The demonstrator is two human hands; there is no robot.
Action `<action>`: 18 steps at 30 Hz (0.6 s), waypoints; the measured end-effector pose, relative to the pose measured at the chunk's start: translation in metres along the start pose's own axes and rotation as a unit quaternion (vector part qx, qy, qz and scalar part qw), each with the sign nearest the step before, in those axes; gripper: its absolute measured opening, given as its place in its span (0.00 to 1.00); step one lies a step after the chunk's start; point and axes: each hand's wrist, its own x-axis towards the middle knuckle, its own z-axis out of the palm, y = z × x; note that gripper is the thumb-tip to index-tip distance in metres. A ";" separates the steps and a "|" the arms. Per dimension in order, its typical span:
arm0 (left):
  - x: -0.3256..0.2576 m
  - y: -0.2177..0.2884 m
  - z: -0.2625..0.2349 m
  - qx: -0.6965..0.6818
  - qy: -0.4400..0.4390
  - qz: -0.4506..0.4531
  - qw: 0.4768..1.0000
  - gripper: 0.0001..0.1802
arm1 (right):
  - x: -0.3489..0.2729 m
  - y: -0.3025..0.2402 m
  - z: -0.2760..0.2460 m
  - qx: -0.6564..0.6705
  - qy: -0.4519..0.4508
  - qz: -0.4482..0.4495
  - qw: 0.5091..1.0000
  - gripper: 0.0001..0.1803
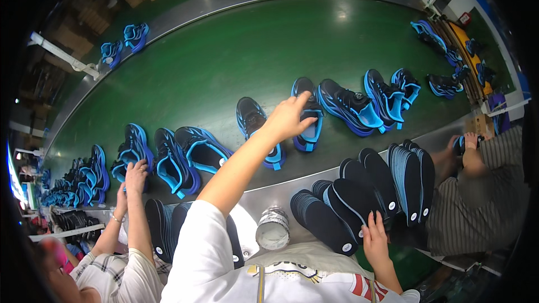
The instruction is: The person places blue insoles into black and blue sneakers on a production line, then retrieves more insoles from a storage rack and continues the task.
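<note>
My left hand (289, 116) reaches over a black and blue sneaker (306, 141) on the green belt. Its index finger and thumb are spread apart over the tongue and collar, close to or touching the shoe; I cannot tell which. My right hand (376, 240) pinches the heel end of a black insole (355, 197), which tilts up from a stack. Left of that insole lies another stack of insoles (319, 221). One more sneaker (251, 116) sits partly behind my left forearm, and a sneaker (348, 106) stands just right of my left hand.
The green conveyor belt (224, 50) carries several more sneakers both ways. A metal ledge (264, 193) runs along its near side, with a whitish jar (273, 230) and insole stacks (405, 179). A co-worker's hands (136, 177) handle a sneaker at left; a person in stripes (483, 191) works at right.
</note>
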 end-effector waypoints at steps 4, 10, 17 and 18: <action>0.011 -0.014 0.029 0.097 -0.066 -0.022 0.993 0.24 | 0.039 -0.007 -0.017 0.027 0.116 -0.063 0.991 0.13; 0.015 -0.019 0.029 0.081 -0.027 -0.053 0.995 0.20 | 0.131 -0.034 -0.044 0.201 0.013 -0.021 0.979 0.08; 0.006 -0.025 0.019 -0.096 -0.093 -0.248 0.960 0.26 | 0.228 -0.092 -0.021 0.181 -0.287 0.017 0.941 0.11; 0.004 -0.028 0.021 -0.111 -0.072 -0.236 0.963 0.27 | 0.236 -0.098 -0.008 0.100 -0.268 -0.029 0.958 0.11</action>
